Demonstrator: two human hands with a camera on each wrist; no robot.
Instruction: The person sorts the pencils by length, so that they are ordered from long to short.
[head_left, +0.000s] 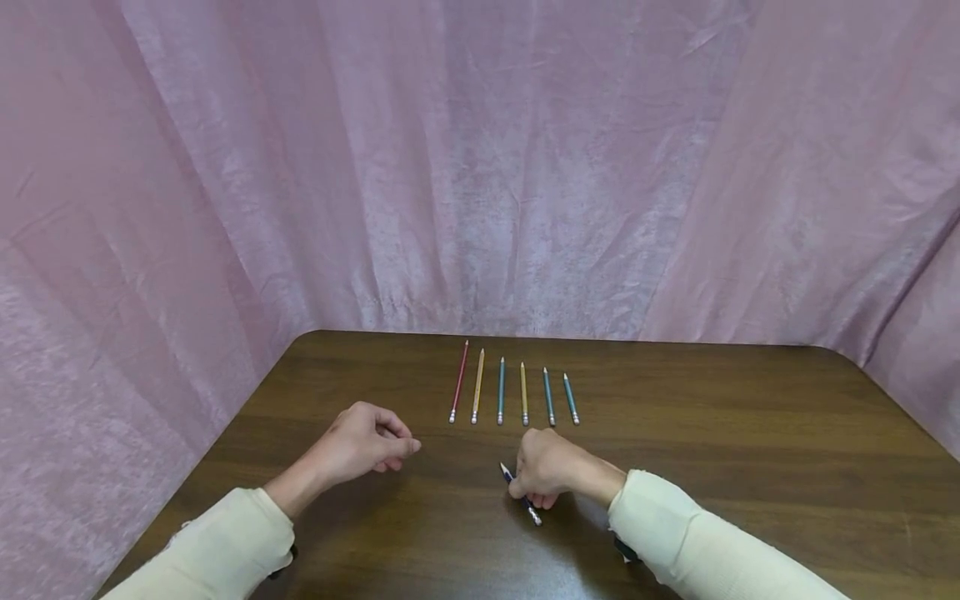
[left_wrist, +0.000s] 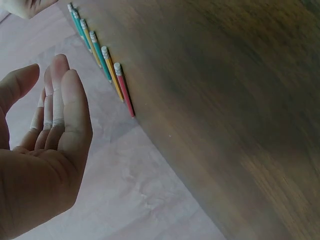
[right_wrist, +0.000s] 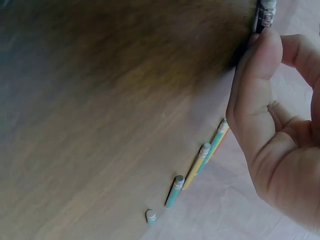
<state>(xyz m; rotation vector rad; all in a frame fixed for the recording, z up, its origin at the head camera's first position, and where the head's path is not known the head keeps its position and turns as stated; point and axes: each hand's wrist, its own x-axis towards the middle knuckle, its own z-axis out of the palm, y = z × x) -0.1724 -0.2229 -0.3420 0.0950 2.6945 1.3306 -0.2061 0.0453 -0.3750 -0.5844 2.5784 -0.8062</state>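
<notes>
My right hand pinches a dark blue pencil low over the table. The pencil slants with its sharpened tip toward the back left and its eraser toward me. In the right wrist view its metal ferrule and eraser stick out beyond the fingertips. My left hand hovers to the left, fingers loosely bent and holding nothing; the left wrist view shows the thumb apart from the fingers. Behind both hands lies a row of several pencils, from a long red pencil at left to a short teal pencil at right.
Between the row's ends lie yellow pencils and teal pencils, tips pointing away, erasers roughly level. The brown wooden table has rounded far corners. A pink curtain hangs behind it and along the sides.
</notes>
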